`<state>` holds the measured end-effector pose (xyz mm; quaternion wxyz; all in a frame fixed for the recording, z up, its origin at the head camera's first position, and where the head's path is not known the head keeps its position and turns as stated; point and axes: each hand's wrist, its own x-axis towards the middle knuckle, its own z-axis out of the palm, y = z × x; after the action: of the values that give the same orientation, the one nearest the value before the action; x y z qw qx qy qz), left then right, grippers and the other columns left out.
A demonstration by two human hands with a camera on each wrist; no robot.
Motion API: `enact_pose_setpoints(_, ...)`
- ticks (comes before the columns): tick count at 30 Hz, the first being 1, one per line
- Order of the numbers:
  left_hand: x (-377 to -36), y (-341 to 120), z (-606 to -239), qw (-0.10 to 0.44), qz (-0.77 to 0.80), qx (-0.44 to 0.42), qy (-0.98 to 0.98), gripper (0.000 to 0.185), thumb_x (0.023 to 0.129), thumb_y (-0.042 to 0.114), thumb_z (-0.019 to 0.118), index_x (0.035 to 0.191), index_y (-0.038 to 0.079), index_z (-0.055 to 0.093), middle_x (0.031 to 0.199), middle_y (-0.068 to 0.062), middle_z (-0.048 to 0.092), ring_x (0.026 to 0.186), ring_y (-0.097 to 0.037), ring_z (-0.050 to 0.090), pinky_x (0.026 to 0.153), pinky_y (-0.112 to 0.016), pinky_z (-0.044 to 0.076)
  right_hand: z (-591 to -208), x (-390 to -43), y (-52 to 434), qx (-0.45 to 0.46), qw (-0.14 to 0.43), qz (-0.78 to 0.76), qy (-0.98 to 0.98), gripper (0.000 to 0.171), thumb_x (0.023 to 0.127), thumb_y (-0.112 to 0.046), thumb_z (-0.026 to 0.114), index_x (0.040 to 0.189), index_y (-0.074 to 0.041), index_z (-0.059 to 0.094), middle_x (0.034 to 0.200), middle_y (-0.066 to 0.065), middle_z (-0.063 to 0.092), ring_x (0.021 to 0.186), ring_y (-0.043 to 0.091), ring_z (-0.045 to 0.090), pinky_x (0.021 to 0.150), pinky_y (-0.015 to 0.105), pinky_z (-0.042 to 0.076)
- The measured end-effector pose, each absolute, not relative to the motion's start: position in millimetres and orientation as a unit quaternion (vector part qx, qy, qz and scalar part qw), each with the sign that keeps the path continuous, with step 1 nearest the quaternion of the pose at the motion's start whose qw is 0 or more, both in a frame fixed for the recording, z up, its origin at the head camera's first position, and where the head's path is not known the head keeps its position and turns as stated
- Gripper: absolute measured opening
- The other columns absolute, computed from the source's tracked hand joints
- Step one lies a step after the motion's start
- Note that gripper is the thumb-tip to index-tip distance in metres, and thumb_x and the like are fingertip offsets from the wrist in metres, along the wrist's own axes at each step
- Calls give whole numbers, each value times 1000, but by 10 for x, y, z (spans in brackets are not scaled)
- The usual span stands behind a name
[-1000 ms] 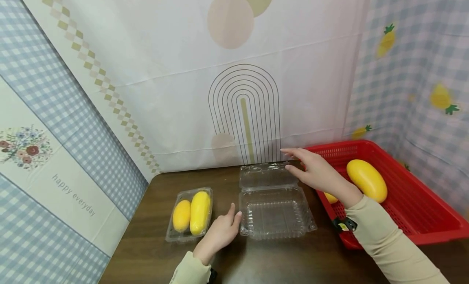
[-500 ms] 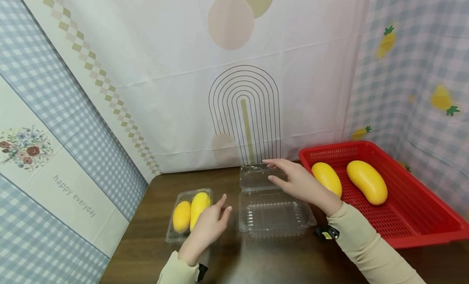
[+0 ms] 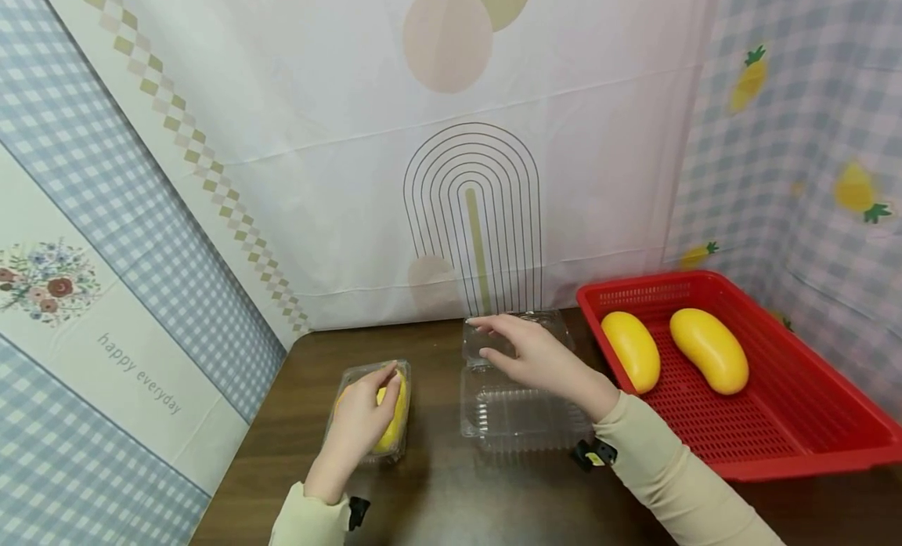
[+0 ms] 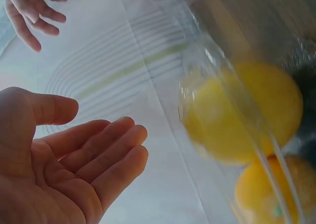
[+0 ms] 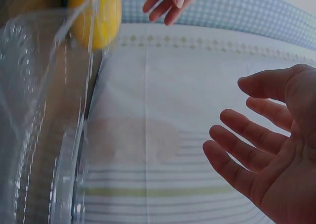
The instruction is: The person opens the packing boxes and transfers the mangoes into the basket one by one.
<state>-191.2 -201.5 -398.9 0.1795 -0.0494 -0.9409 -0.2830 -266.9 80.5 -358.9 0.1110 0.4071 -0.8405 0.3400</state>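
In the head view my left hand [image 3: 355, 417] hovers above a clear plastic box [image 3: 400, 452] at the left, its fingers extended and nothing in them. Two yellow mango-like fruits lie inside that box; the longer one [image 3: 396, 421] shows beside my thumb, while the hand mostly covers the other. The left wrist view shows both fruits [image 4: 242, 110] through the clear plastic, apart from my palm. My right hand [image 3: 535, 358] is over a second clear box [image 3: 521, 421], whose lid [image 3: 557, 327] is folded back. Its fingers are loosely bent and hold nothing, as the right wrist view shows.
A red plastic basket [image 3: 810, 452] stands at the right with two large yellow fruits, one on the left [image 3: 630, 350] and one on the right [image 3: 708, 350]. Patterned cloth [image 3: 352, 217] hangs behind the brown wooden table [image 3: 451, 499] and on both sides.
My left hand has moved left, from beside the open box to above the filled one. The right hand has moved left from the basket's edge over the open box, uncovering a fruit in the basket.
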Motion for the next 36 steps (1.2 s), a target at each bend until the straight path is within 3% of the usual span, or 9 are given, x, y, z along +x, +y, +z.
enact_pose_setpoints(13,-1829,-2325,-3915,168,-300,-28,-939,40,105,22,54,137,-1,61,134,-19,62,122,-38,59,100,-55,45,-3606,-2459,499,445,107,350,-817,47,96,-16,69,141,-12,57,121,5,66,109,20,63,90,37,53)
enact_pose_setpoints(26,-1828,-2478,-3869,167,-275,-6,-947,41,105,21,52,138,-2,59,134,-24,60,121,-43,58,99,-58,45,-3757,-2269,301,440,87,362,-817,48,98,-18,66,143,-9,54,118,4,67,100,16,63,82,31,53)
enact_pose_setpoints(36,-1850,-2531,-3912,175,-275,-3,-945,39,105,20,53,135,-4,61,129,-25,63,112,-42,62,97,-57,46,-3925,-2160,131,438,68,384,-810,45,98,-16,65,141,-6,55,118,5,67,107,20,65,91,35,53)
